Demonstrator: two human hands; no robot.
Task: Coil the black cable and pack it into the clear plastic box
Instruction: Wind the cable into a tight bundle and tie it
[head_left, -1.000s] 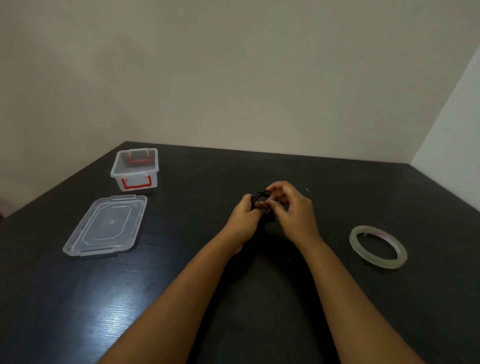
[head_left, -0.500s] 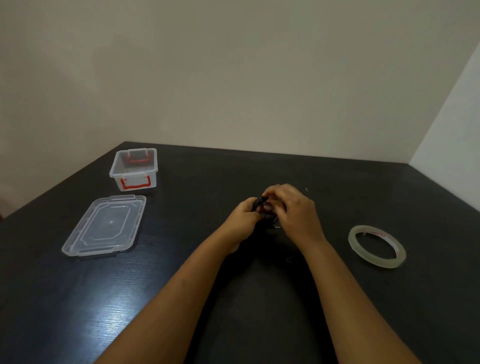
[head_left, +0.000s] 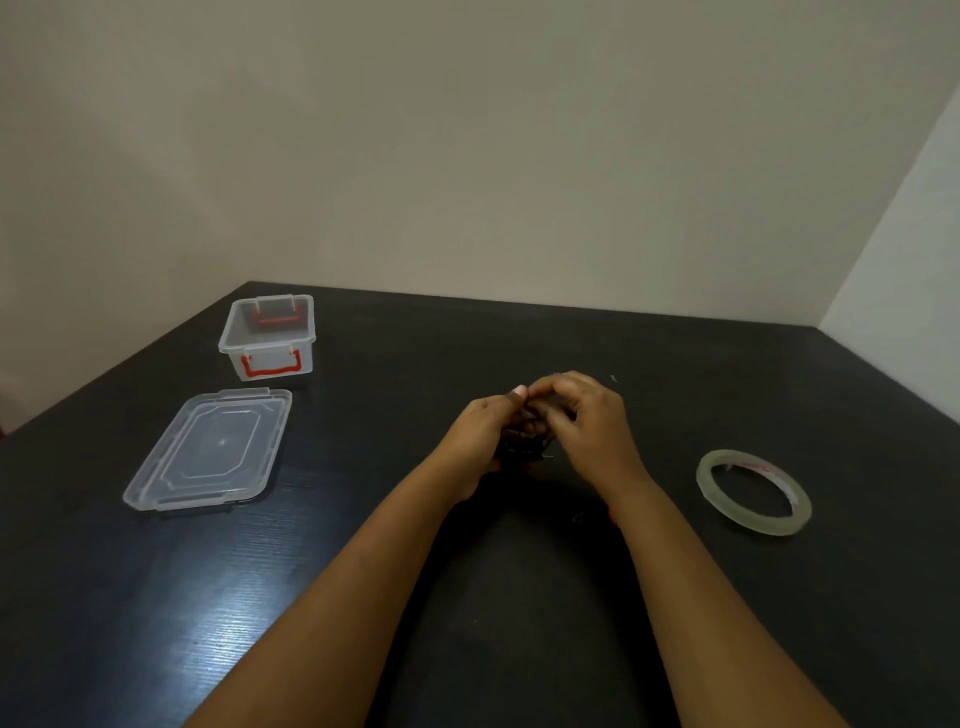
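Dark worktop (head_left: 519, 597), plain wall behind: coiling under way.
Black cable (head_left: 524, 441) is bunched between left hand (head_left: 480, 434) and right hand (head_left: 589, 421), both closed on it; keep loops pinched tight before carrying them to the open clear plastic box (head_left: 267, 338), well left.

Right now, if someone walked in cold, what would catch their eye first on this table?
Probably the left hand and right hand meeting mid-table, both closed around a bundle of black cable. Next, the clear plastic box with red handles at the far left, open, its lid lying flat just in front of it. A roll of clear tape lies to the right.
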